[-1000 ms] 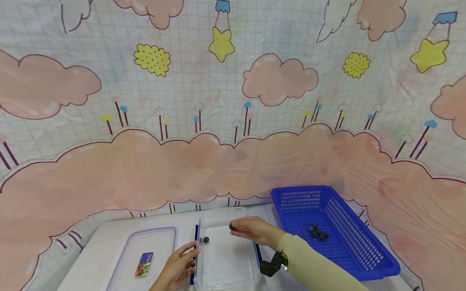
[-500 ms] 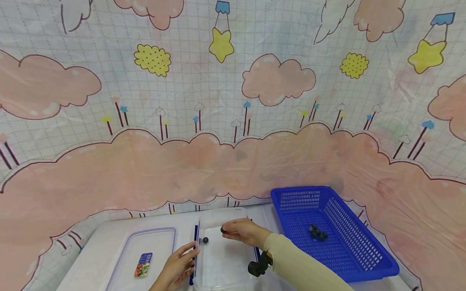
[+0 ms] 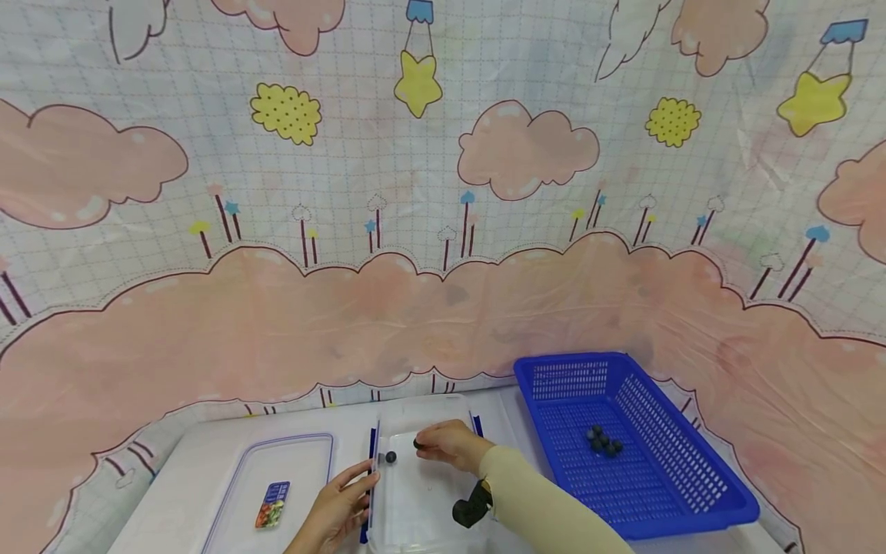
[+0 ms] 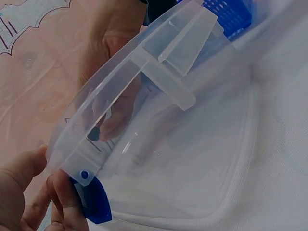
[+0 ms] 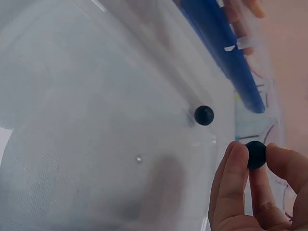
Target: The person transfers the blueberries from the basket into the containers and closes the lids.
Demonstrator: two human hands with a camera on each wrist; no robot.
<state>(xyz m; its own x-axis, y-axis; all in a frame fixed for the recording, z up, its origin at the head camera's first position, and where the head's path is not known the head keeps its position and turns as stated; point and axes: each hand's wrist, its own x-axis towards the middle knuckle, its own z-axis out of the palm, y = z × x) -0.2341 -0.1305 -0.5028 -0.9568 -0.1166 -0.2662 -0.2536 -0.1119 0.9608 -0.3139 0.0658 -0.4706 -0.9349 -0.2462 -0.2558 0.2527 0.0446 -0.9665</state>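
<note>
My right hand [image 3: 453, 446] pinches a blueberry [image 5: 256, 155] between thumb and fingertips, over the far part of a clear plastic container [image 3: 429, 508]. A second blueberry [image 3: 391, 457] lies inside the container by its left wall. My left hand [image 3: 341, 504] holds that wall from outside, its thumb and fingers [image 4: 65, 192] around the edge near a hanging blue latch [image 4: 94, 199]. Through the clear wall, the left wrist view shows the right hand with its berry.
Right of the container, a blue perforated basket [image 3: 699, 431] holds several more blueberries [image 3: 604, 441]. To the left lies a clear lid [image 3: 242, 492] bearing a colourful label [image 3: 273, 504]. A patterned cloth [image 3: 388, 323] hangs behind the white table.
My right hand has moved left and slightly nearer across the container, carrying the blueberry. The left hand and the berry lying inside have stayed in place.
</note>
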